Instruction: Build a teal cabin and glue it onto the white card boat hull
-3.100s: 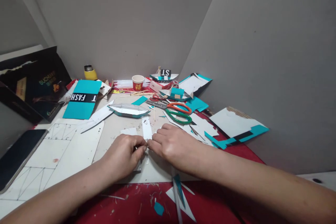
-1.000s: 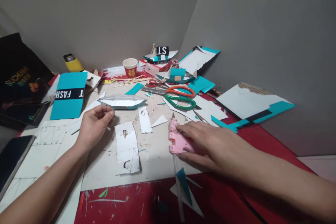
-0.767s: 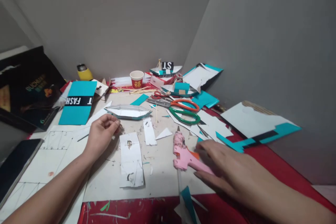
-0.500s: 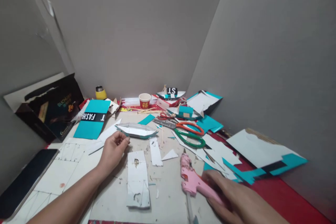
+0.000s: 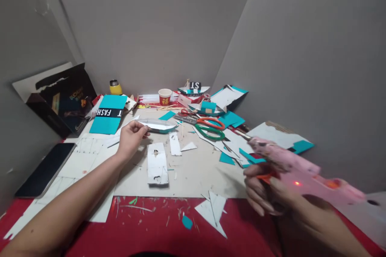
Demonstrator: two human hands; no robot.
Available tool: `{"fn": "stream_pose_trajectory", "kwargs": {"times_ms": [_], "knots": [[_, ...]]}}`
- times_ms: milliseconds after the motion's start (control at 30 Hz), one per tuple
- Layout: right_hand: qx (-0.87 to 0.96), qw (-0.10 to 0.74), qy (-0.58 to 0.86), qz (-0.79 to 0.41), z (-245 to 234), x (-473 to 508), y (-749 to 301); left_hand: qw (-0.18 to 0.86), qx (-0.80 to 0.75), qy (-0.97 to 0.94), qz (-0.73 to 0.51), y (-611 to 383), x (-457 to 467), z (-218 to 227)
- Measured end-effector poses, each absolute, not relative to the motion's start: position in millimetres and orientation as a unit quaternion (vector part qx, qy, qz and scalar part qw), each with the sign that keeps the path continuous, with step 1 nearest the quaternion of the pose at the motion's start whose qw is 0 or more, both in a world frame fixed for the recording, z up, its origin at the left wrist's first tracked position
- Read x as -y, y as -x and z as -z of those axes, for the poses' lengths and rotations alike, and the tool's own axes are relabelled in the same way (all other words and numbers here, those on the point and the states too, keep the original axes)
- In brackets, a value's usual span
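Observation:
My right hand (image 5: 273,194) grips a pink glue gun (image 5: 289,164), lifted off the table at the right and blurred by motion, with a red light showing on it. My left hand (image 5: 130,138) is closed in a pinch on a small sliver I cannot make out, its fingertips next to a white and teal paper boat hull (image 5: 158,125). A white card strip with cut-outs (image 5: 157,163) lies just right of that hand. Smaller white card pieces (image 5: 175,144) lie beyond it.
Orange and green scissors (image 5: 209,126) lie behind the strips among teal and white offcuts. A teal FASH card (image 5: 108,114), a paper cup (image 5: 165,96), a yellow bottle (image 5: 115,87), a black box (image 5: 64,100) and a dark tablet (image 5: 45,168) line the back and left. Grey walls enclose the corner.
My right hand has taken the glue gun from the table and lifted it away to the right. My left hand left the card strip and now rests by the boat hull.

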State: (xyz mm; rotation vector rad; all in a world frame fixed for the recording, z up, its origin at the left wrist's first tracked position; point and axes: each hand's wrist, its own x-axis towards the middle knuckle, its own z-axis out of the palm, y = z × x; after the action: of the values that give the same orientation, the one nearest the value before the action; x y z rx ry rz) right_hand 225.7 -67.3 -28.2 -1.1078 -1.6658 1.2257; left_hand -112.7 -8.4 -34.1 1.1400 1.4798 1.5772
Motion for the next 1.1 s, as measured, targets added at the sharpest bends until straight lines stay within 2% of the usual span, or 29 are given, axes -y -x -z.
{"fn": "stream_pose_trajectory", "kwargs": {"times_ms": [100,267,333,400,567,767,933,1000,1100], "knots": [[0.567,0.384,0.408,-0.604,27.8,72.3,-211.4,0.375,-0.552,-0.421,-0.614,106.7,11.6,22.6],[0.626,0.309,0.428,-0.574,10.1,64.0,-193.2,0.442,-0.536,-0.408,-0.593,98.2,24.9,-3.9],[0.638,0.315,0.418,-0.566,3.8,56.8,-181.3,0.472,-0.528,-0.412,-0.574,93.2,34.3,-14.5],[0.618,0.355,0.418,-0.564,0.6,49.3,-165.6,0.496,-0.509,-0.427,-0.559,86.3,46.0,-22.3],[0.612,0.364,0.35,-0.609,0.2,37.3,-129.0,0.504,-0.508,-0.462,-0.523,68.1,72.0,-21.7],[0.637,0.348,0.317,-0.611,-2.6,38.1,-116.5,0.466,-0.532,-0.5,-0.5,54.5,80.7,-9.2],[0.644,0.335,0.345,-0.595,-2.8,37.3,-120.5,0.421,-0.541,-0.559,-0.468,61.6,86.0,-3.9],[0.643,0.333,0.361,-0.587,-0.1,34.8,-123.4,0.354,-0.548,-0.625,-0.428,73.8,93.4,1.6],[0.634,0.324,0.374,-0.594,8.5,31.1,-125.1,0.198,-0.503,-0.766,-0.347,95.4,109.3,16.5]]}}
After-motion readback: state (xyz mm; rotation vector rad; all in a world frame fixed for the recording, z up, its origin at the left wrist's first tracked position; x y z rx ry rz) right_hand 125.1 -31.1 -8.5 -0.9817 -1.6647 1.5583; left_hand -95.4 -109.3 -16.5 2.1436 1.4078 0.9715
